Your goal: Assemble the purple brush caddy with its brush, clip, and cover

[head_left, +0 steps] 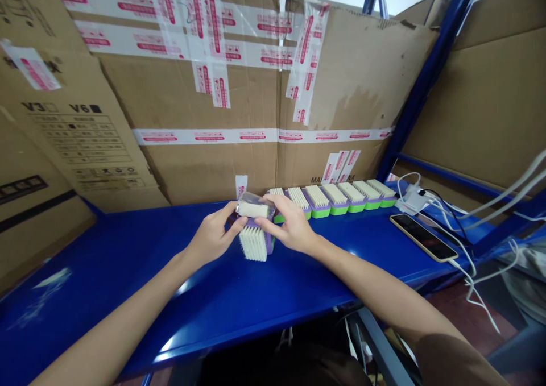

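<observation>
Between both hands is a small pale block in clear wrapping (253, 209). My left hand (214, 232) pinches its left end with thumb and fingers. The right end is gripped by my right hand (290, 224), thumb in front and fingers behind. Just below and partly behind them is a purple brush with cream bristles (255, 244), its bristles facing me; whether the fingers also touch it I cannot tell. Along the back of the blue table (239, 312), to the right of my hands, stands a row of several green and purple brushes (318, 199), bristles up.
A phone (424, 237) with a white cable lies at the right of the table, near a white power strip (413, 199) and tangled cables. Taped cardboard (213, 164) walls the back and left. A blue metal post (426, 90) rises at the right.
</observation>
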{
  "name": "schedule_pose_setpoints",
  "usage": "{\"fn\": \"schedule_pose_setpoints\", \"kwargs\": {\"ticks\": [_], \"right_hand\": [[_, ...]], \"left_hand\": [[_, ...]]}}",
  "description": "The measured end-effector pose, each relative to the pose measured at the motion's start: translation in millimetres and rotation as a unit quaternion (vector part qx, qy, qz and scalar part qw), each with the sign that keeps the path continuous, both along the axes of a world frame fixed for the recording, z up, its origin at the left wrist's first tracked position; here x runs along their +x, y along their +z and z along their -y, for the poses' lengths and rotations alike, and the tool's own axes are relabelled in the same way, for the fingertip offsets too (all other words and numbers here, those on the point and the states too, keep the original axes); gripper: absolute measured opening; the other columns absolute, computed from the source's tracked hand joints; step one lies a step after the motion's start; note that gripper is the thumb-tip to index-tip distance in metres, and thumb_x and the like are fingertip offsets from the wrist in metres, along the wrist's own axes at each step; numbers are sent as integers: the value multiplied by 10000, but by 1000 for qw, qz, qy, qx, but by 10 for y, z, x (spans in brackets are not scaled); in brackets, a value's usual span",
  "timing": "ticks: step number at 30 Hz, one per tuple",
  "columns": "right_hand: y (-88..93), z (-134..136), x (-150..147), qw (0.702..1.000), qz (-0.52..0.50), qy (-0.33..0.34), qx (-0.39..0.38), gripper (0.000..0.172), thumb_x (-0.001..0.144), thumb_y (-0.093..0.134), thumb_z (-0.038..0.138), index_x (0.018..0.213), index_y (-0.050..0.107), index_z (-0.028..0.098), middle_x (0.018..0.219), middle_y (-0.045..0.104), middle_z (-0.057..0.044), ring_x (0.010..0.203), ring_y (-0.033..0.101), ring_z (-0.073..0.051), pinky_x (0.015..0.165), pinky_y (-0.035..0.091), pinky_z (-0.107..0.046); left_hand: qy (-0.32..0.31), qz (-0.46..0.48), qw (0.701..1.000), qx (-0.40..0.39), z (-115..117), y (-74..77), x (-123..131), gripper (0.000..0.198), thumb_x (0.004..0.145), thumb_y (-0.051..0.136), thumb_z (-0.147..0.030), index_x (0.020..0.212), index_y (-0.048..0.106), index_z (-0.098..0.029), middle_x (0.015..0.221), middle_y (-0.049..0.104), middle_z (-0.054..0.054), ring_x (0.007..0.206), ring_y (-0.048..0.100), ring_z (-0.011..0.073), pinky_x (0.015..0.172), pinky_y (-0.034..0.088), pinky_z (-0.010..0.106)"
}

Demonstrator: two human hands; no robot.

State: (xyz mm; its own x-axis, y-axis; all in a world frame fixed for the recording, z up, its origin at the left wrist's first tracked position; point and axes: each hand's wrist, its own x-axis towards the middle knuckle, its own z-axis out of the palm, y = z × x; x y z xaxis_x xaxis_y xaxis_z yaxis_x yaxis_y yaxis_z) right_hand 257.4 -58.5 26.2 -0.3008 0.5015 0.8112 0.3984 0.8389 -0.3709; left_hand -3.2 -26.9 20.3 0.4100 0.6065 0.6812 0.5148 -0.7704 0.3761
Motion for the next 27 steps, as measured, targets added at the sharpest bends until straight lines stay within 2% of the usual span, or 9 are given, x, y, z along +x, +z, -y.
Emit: {"fn": "schedule_pose_setpoints", "kwargs": {"ticks": [2, 5, 7, 9, 13, 15, 22, 24, 27], "right_hand": [[-10, -26, -23, 999, -27, 5, -36, 406, 1110, 740, 564, 1341, 690, 234, 1269, 802, -114, 1144, 759, -268, 1037, 627, -457], [-35, -74, -62, 987, -86, 21, -131, 414, 1087, 746, 628, 1199, 711, 231, 1049, 777, -43, 891, 719, -205, 831, 616, -368], [-46, -88, -75, 979, -102, 31, -171, 437, 1081, 735, 666, 1128, 701, 232, 969, 744, -17, 825, 688, -187, 769, 595, -341], [-46, -79, -70, 983, -90, 27, -160, 422, 1094, 715, 656, 1127, 691, 236, 994, 748, -25, 857, 696, -195, 791, 601, -347], [-19, -23, -31, 999, -25, -8, -41, 372, 1104, 721, 576, 1262, 675, 242, 1198, 773, -100, 1095, 735, -264, 985, 621, -440], [-8, -5, -20, 1000, -6, -16, -19, 370, 1098, 734, 570, 1269, 670, 248, 1196, 768, -107, 1123, 733, -281, 1012, 616, -462], [-55, -46, -68, 985, -76, 22, -152, 419, 1099, 701, 658, 1086, 661, 241, 960, 720, -15, 855, 677, -201, 788, 584, -350], [-64, -48, -77, 985, -72, 22, -153, 417, 1112, 689, 649, 1117, 676, 233, 1007, 745, -31, 895, 696, -207, 825, 594, -362], [-57, -31, -77, 991, -60, 16, -122, 384, 1139, 676, 593, 1269, 686, 232, 1200, 780, -85, 1061, 743, -240, 951, 619, -409]], "left_hand": [[2, 0, 1000, -7, -2, -6, 4, 457, 1151, 545, -609, 1262, 717, -199, 960, 838, 51, 771, 789, 231, 757, 613, 302], [-1, 2, 1000, -17, 2, -10, 11, 445, 1157, 549, -591, 1307, 706, -203, 988, 849, 50, 775, 793, 222, 778, 622, 305], [-2, 5, 1000, -20, 8, -9, 11, 446, 1152, 562, -591, 1321, 707, -205, 1010, 854, 53, 799, 799, 223, 792, 629, 309], [-2, 8, 1000, -19, 14, -7, 9, 445, 1144, 580, -592, 1310, 715, -202, 1005, 854, 56, 808, 798, 222, 793, 633, 308], [-9, 13, 1000, -8, 16, -12, 5, 435, 1137, 590, -596, 1245, 737, -201, 948, 839, 47, 761, 774, 211, 761, 631, 292], [-10, 12, 1000, 3, 13, -17, 4, 438, 1136, 589, -606, 1232, 742, -208, 947, 837, 44, 759, 772, 212, 759, 630, 291], [-8, 5, 1000, 13, 9, -3, 8, 406, 1147, 590, -562, 1263, 751, -207, 928, 827, 35, 747, 762, 199, 774, 626, 292], [-9, 10, 1000, 17, 21, 4, 16, 386, 1141, 610, -535, 1264, 761, -203, 941, 832, 40, 757, 765, 198, 773, 627, 294], [-6, 41, 999, 24, 50, 7, 44, 349, 1117, 660, -504, 1237, 772, -196, 965, 836, 51, 782, 769, 197, 783, 641, 301]]}}
